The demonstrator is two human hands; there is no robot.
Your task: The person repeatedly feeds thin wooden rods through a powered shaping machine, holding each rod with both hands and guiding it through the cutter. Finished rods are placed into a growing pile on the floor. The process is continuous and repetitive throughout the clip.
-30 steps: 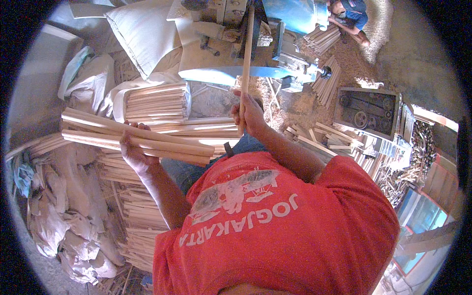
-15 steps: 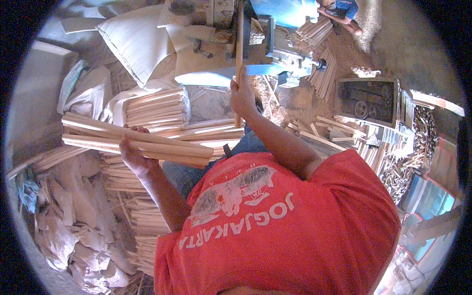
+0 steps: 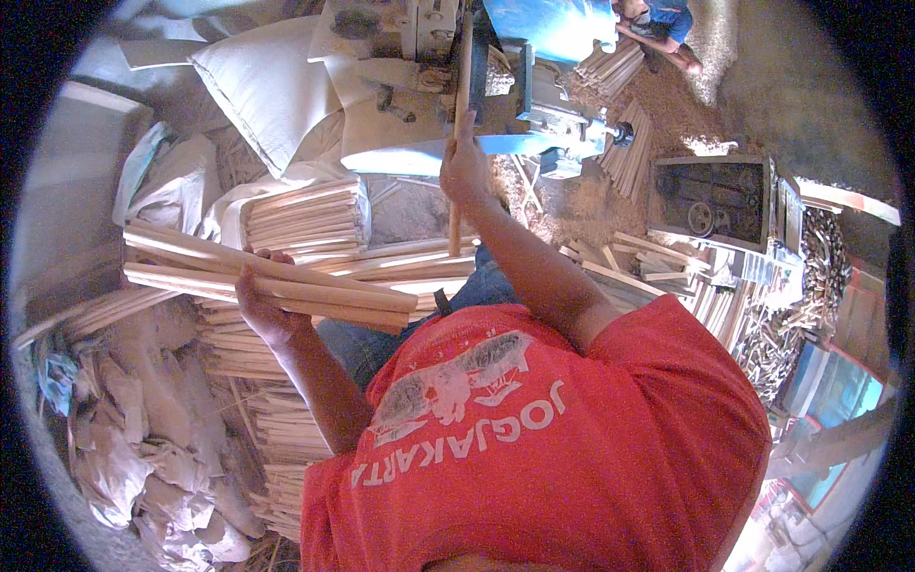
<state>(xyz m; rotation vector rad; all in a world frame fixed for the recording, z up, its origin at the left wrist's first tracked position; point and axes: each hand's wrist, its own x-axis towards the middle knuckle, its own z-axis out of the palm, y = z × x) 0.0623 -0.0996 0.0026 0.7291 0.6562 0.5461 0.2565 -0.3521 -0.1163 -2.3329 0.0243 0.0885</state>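
Note:
In my left hand (image 3: 267, 300) lie several pale wooden sticks (image 3: 353, 297), gripped around their left half and held crosswise in front of my body. My right hand (image 3: 464, 167) is closed around one stick (image 3: 456, 234) that points away from me, its far end running up into a grey-and-blue machine (image 3: 376, 86) with metal blocks, a crank handle and a curved blue edge. Stacks of similar sticks (image 3: 300, 210) lie under and left of my hands, one stack inside a white sack. My red printed shirt (image 3: 553, 477) fills the lower middle.
White sacks (image 3: 257, 86) and crumpled sheeting (image 3: 143, 419) line the left. At the top right a person (image 3: 658, 29) crouches by bundles of sticks (image 3: 624, 143) on shavings. A boxed belt drive (image 3: 710, 200), a pile of offcuts (image 3: 810, 286) and a blue panel (image 3: 829, 419) stand on the right.
My right hand has moved forward, toward the machine, turning more over the stick, which has shifted slightly left in view. My left hand keeps its bundle in nearly the same place.

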